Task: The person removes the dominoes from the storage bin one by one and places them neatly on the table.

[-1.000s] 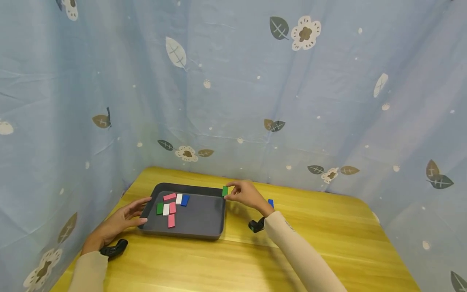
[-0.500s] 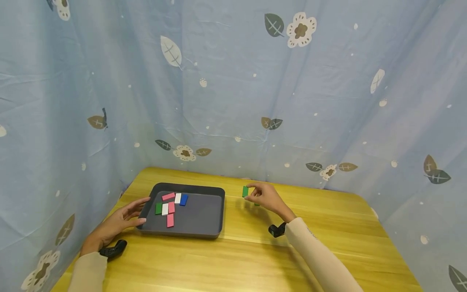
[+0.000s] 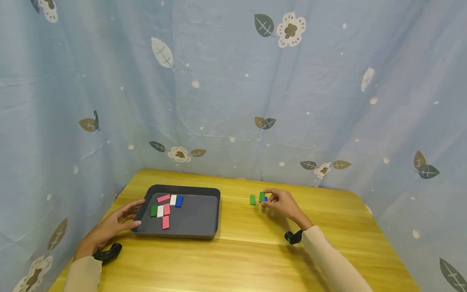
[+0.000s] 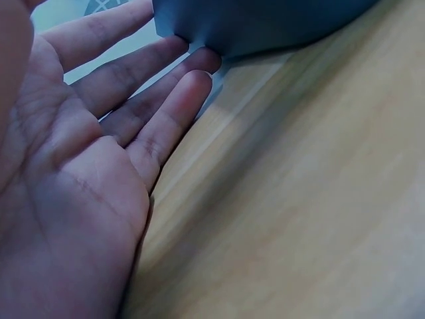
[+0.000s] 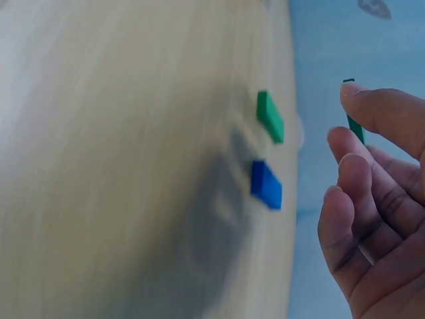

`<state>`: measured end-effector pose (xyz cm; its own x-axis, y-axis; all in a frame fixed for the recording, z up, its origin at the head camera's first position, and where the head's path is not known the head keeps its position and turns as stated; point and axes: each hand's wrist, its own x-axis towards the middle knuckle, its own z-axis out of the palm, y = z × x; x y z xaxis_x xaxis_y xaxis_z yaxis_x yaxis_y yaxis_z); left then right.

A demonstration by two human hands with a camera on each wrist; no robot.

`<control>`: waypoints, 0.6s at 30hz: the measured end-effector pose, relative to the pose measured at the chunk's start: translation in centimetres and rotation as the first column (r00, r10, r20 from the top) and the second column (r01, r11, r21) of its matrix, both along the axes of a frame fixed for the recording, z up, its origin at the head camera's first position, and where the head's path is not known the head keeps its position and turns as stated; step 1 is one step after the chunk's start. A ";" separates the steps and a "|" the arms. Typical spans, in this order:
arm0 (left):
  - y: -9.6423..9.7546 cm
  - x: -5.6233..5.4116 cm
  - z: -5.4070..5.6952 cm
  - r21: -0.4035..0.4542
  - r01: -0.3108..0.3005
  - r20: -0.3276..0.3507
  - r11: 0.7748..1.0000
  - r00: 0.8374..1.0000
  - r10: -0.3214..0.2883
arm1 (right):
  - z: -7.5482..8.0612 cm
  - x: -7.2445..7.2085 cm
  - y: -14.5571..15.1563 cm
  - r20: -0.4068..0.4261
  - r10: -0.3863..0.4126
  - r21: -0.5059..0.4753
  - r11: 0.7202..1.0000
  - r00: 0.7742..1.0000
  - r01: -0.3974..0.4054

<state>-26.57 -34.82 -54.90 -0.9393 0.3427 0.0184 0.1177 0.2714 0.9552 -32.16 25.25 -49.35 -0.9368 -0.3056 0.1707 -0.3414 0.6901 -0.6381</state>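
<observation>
In the head view my right hand (image 3: pixel 286 206) pinches a green domino block (image 3: pixel 262 197) between thumb and fingertips, above the table to the right of the tray. The right wrist view shows the held block's narrow edge behind the thumb. Beneath that hand, a second green block (image 5: pixel 270 117) and a blue block (image 5: pixel 265 185) rest on the wood. My left hand (image 3: pixel 110 225) is at the left side of the dark grey tray (image 3: pixel 198 235), its extended fingers touching the outer wall (image 4: pixel 246 26) in the left wrist view.
Inside the tray, pink (image 3: pixel 166 222), white (image 3: pixel 160 211), green (image 3: pixel 153 210) and blue (image 3: pixel 179 201) blocks lie flat in its left half. The wooden table (image 3: pixel 219 267) ends at a pale blue patterned curtain (image 3: pixel 226 101) behind and at both sides.
My right hand has moved right, from the tray's far right corner to above the loose blocks, with the green domino block still pinched. The left hand stays at the tray.
</observation>
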 end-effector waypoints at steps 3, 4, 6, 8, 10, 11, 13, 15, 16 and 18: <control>0.0 0.0 0.0 0.002 0.003 -0.009 1.000 1.000 -0.003 | -0.2 0.3 0.9 0.004 -0.027 -0.001 1.000 1.000 0.027; 0.0 0.0 0.0 0.004 0.005 -0.013 1.000 1.000 -0.005 | -0.3 0.4 1.2 0.006 -0.033 0.001 0.999 0.999 0.033; 0.1 0.0 -0.1 0.009 0.007 -0.017 1.000 1.000 -0.007 | -0.4 0.5 1.8 0.007 -0.042 0.005 0.999 0.999 0.042; 0.1 0.0 -0.2 0.016 0.008 -0.013 1.000 1.000 -0.008 | -0.6 0.6 2.4 0.009 -0.049 0.007 0.999 0.999 0.049; 0.0 0.0 -0.2 0.021 0.009 -0.003 1.000 1.000 -0.009 | -0.9 0.7 3.0 0.014 -0.054 0.003 0.999 0.998 0.054; 0.0 -0.1 -0.2 0.021 0.005 0.002 1.000 1.000 -0.005 | -1.0 0.7 3.3 0.016 -0.055 0.001 0.999 0.998 0.055; -0.1 -0.1 -0.3 0.018 -0.003 0.009 1.000 1.000 0.003 | -1.2 0.7 3.8 0.031 -0.060 -0.006 0.998 0.998 0.060; -0.2 -0.2 -0.3 0.014 -0.008 0.014 1.000 1.000 0.007 | -1.4 0.7 4.2 0.050 -0.071 -0.013 0.997 0.996 0.072; -0.2 -0.1 -0.3 0.011 -0.004 0.007 1.000 1.000 0.004 | -1.5 0.7 4.4 0.058 -0.072 -0.018 0.997 0.996 0.073; -0.2 -0.1 -0.4 0.010 -0.006 0.013 1.000 1.000 0.005 | -1.7 0.7 4.8 0.075 -0.074 -0.031 0.997 0.994 0.076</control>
